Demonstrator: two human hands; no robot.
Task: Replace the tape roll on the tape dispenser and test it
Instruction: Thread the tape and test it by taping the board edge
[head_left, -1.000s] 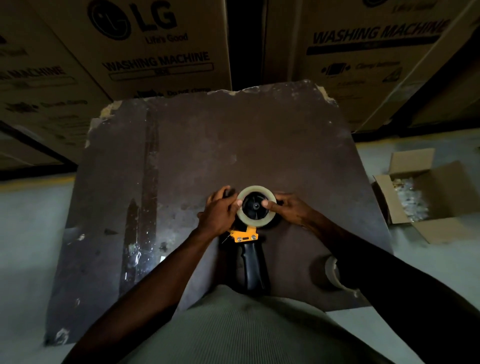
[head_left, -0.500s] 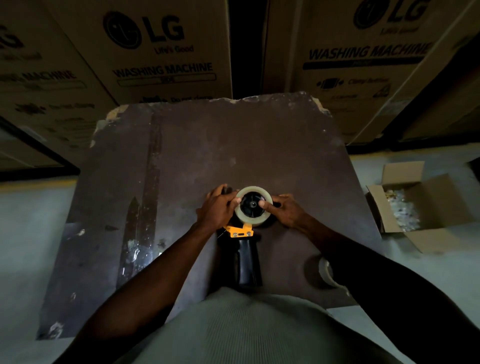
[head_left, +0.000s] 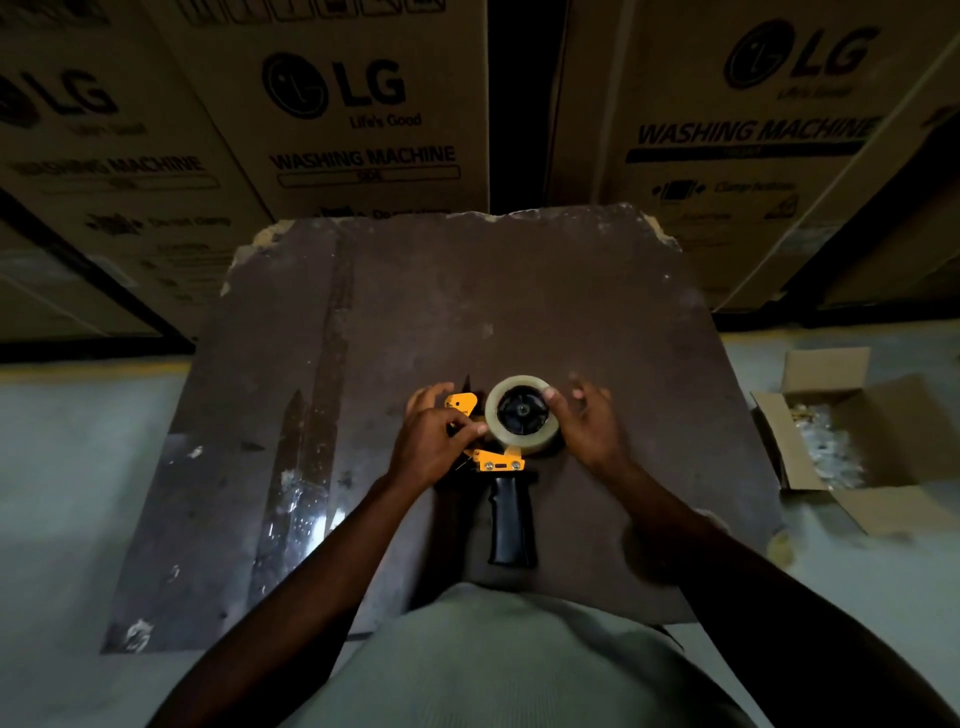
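Now we see the tape dispenser flat on the board, tape roll seated on its hub. Our right hand has loosened beside the roll; left hand now pinches at its edge, likely freeing the tape end.

Glossy clear tape roll, black plastic dispenser handle, scuffed matt board.

The left hand hides part of the yellow-and-black tape dispenser; the right hand's fingertips are motion-blurred.
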